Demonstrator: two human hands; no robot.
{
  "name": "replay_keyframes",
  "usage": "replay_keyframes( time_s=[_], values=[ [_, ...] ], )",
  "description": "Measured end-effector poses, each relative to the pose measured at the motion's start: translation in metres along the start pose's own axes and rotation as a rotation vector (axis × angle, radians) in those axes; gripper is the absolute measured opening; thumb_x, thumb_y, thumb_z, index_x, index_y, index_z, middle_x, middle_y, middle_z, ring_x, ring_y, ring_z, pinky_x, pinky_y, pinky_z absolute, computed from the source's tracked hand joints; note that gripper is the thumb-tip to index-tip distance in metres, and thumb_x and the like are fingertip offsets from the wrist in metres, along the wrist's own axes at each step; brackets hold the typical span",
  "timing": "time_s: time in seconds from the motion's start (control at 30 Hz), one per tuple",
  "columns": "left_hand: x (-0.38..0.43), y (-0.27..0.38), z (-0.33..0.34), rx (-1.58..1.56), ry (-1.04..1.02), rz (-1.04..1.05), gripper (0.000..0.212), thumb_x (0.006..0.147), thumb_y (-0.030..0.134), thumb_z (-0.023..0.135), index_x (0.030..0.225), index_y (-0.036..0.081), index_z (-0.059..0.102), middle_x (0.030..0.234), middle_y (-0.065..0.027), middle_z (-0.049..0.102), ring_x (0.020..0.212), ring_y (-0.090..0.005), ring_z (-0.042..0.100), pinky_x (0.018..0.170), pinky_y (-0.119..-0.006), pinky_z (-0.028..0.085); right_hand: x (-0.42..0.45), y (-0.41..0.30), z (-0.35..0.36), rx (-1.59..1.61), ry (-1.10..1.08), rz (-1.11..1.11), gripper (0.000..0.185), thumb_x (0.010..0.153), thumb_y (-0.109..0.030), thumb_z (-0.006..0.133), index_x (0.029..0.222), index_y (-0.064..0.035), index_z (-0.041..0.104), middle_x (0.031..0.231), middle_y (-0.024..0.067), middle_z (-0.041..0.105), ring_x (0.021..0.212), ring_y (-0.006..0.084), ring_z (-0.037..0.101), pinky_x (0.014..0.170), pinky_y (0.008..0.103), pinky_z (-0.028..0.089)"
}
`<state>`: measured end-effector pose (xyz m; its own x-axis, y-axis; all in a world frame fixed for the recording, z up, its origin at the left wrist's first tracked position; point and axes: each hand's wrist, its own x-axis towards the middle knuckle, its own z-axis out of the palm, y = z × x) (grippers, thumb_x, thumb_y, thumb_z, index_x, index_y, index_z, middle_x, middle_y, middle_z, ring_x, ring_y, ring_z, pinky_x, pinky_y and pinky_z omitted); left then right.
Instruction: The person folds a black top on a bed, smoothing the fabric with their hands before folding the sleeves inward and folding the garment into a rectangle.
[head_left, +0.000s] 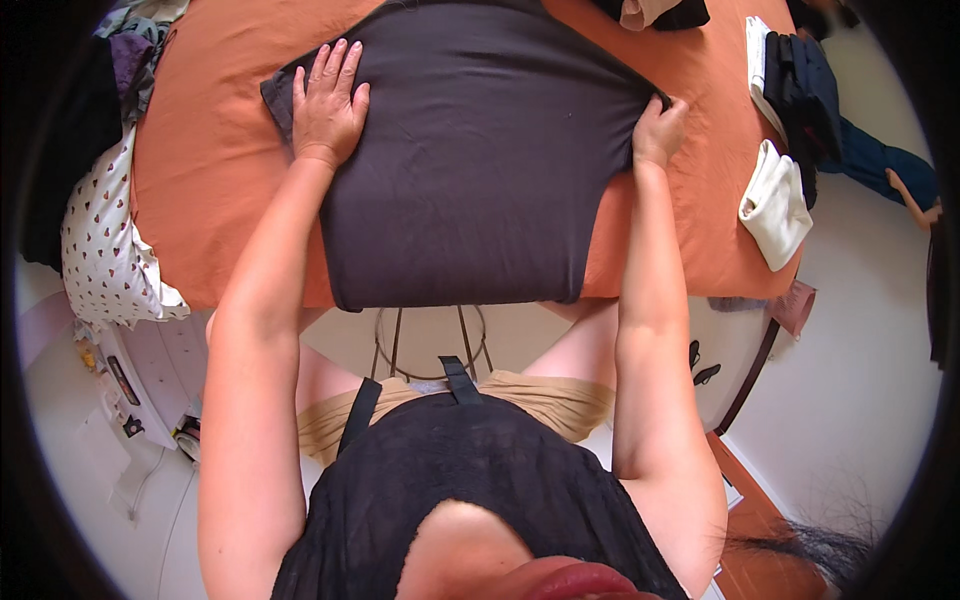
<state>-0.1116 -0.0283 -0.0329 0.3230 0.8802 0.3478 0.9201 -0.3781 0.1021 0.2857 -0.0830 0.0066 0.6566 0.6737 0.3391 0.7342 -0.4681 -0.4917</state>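
Note:
A dark T-shirt-like garment lies spread over an orange sheet, its near end reaching the bed's front edge. My left hand rests palm down on the garment's left part, beside what looks like a sleeve, fingers slightly apart and holding nothing. At the right, my right hand pinches a corner of the dark cloth between thumb and fingers. The fabric is drawn towards that hand, with creases running across it. The garment's far end is cut off by the top of the view.
Folded white cloth and a stack of dark folded clothes lie at the right edge. A white heart-patterned cloth and dark clothes are at the left. More dark cloth lies at the top. Below the bed edge shows a stool's metal frame.

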Motion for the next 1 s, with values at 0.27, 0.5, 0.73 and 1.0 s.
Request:
replay_keyframes(
  time_s=[0.27,0.5,0.73,1.0],
  values=[
    [0.002,0.002,0.001,0.007,-0.017,-0.003,0.052,0.089,0.036,0.041,0.138,0.022,0.031,0.143,0.0008,0.03,0.134,-0.0168,0.023,0.108,-0.045,0.016,0.008,0.002,0.006,-0.122,-0.092,-0.094,0.039,0.088,-0.043,0.048,0.093,-0.0048,0.052,0.081,0.0205,0.064,0.079,0.039,0.061,0.068,0.0458,0.046],
    [0.001,0.0,0.006,0.007,0.003,-0.008,0.052,0.089,0.037,0.04,0.138,0.023,0.03,0.144,0.0009,0.029,0.134,-0.0168,0.022,0.108,-0.045,0.016,-0.033,0.014,-0.028,0.014,-0.343,0.047,0.052,0.085,-0.051,0.049,0.094,-0.0007,0.058,0.084,0.0156,0.065,0.082,0.0289,0.063,0.073,0.0385,0.047],
    [0.002,0.0,0.007,0.018,0.012,-0.007,0.052,0.089,0.037,0.04,0.138,0.023,0.031,0.144,0.0011,0.03,0.134,-0.0165,0.022,0.108,-0.045,0.016,-0.057,0.019,-0.025,-0.12,-0.119,-0.18,0.028,0.088,-0.031,0.053,0.101,-0.0063,0.052,0.09,0.0123,0.063,0.08,0.0308,0.061,0.068,0.0394,0.047],
    [0.001,0.004,0.003,-0.017,0.044,0.004,0.053,0.088,0.035,0.042,0.138,0.023,0.03,0.143,0.0012,0.029,0.134,-0.0162,0.023,0.108,-0.045,0.017,-0.062,-0.018,-0.04,-0.078,-0.094,-0.456,0.038,0.083,-0.022,0.058,0.115,-0.0018,0.051,0.108,0.0153,0.056,0.102,0.0311,0.052,0.087,0.0393,0.041]
  ],
)
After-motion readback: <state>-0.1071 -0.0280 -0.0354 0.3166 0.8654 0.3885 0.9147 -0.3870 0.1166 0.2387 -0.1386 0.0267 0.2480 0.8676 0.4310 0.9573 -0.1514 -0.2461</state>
